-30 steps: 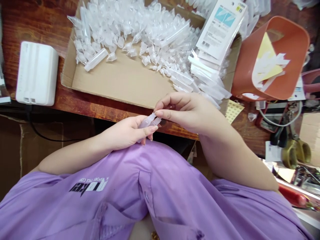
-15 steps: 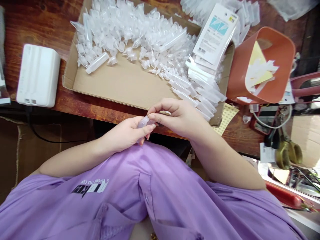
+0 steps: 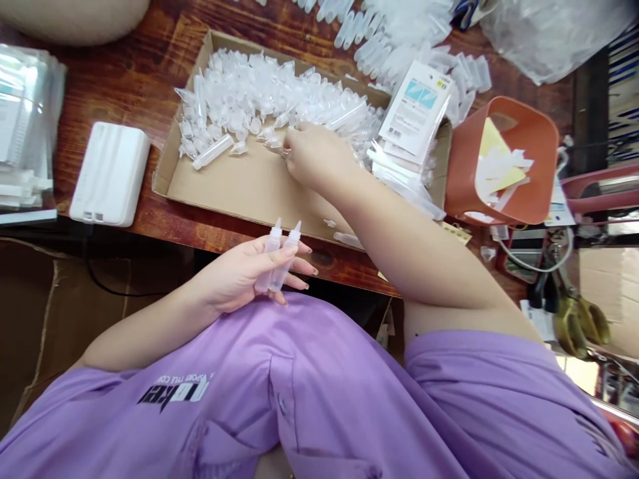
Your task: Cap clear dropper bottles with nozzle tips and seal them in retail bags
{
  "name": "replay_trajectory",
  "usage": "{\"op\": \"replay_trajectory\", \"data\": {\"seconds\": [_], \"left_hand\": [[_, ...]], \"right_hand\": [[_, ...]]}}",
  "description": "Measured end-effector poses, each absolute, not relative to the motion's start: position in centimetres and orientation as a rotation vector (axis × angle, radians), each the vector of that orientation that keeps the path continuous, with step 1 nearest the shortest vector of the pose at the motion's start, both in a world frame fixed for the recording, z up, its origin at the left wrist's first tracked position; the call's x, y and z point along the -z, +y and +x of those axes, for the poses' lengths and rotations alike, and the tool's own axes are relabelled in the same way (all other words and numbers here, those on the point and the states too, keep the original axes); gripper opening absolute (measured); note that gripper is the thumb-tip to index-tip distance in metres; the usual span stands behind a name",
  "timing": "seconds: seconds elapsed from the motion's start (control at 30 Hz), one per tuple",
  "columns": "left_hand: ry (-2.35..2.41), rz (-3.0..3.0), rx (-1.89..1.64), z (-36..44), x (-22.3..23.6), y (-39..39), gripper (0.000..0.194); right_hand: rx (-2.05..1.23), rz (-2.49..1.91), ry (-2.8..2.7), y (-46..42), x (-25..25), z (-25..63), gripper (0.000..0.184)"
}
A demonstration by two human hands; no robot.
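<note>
My left hand (image 3: 239,276) rests near my lap and holds two small clear dropper bottles (image 3: 277,259) side by side, tips pointing away from me. My right hand (image 3: 314,156) has reached into the shallow cardboard box (image 3: 249,189) on the wooden table. Its fingers are curled down among the pile of clear plastic tips and caps (image 3: 259,110); whether they hold one I cannot make out. Clear tubes (image 3: 212,152) lie loose in the box too.
A white box-shaped device (image 3: 110,173) sits left of the carton. An orange bin (image 3: 499,166) with paper scraps stands at the right, beside printed packets (image 3: 414,113). More clear tubes (image 3: 399,40) lie behind the carton. Scissors (image 3: 579,313) and cables clutter the far right.
My right hand left the bottle at my left hand and reached forward into the carton's pile. The left hand now shows two capped bottles. The view tilted up the table.
</note>
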State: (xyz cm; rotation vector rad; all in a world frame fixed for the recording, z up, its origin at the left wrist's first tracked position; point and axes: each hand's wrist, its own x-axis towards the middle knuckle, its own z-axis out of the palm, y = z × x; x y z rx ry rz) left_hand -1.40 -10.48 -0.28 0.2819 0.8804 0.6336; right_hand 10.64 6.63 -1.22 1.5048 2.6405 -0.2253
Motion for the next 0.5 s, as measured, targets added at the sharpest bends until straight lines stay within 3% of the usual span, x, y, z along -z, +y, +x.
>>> {"op": "replay_trajectory", "data": {"seconds": [0.07,0.13,0.23,0.33,0.5], "left_hand": [[0.898,0.285,-0.648,-1.7,0.1,-10.4,0.016],[0.899,0.293,-0.646,-1.9,0.0,-10.4,0.018],[0.89,0.338,-0.629,-1.9,0.3,-10.4,0.022],[0.888,0.435,-0.597,-1.8,0.7,-10.4,0.027],[0.872,0.614,-0.528,-1.0,0.8,-10.3,0.027]], "right_hand": [[0.32,1.479,2.689,5.7,1.0,11.0,0.027],[0.621,1.486,2.767,4.6,0.4,12.1,0.02],[1.445,1.426,2.77,2.2,-1.1,14.7,0.016],[2.117,1.309,2.502,-0.4,-2.1,17.3,0.027],[2.375,1.133,2.24,-3.1,-2.8,19.8,0.023]]}}
